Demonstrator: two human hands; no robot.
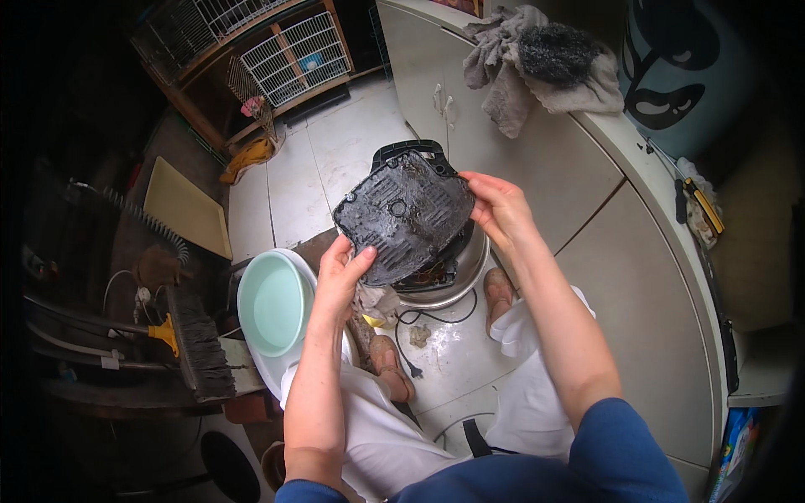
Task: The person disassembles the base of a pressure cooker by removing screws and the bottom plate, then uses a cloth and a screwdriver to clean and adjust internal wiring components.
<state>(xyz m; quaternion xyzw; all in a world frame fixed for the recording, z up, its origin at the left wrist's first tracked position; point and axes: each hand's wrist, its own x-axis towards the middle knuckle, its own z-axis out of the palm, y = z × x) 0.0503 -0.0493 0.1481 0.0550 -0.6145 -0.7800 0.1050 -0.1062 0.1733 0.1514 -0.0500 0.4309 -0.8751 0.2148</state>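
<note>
A grimy, wet-looking black plastic plate (404,214) with slots and a round centre is held up between my two hands. My left hand (346,272) pinches its lower-left edge with the thumb on top, and my right hand (497,205) grips its right corner. Directly behind and below it, a black appliance body with a handle (407,149) stands in a round steel basin (475,267), partly hidden by the plate. A power cord (436,318) lies on the floor in front of the basin, near a crumpled rag (379,300).
A mint basin (270,312) stands left beside a broom (197,352) and a beige board (184,205). Wire cages (289,63) are at the back. A curved cabinet (587,260) borders the right, carrying grey rags (524,80) and screwdrivers (700,201).
</note>
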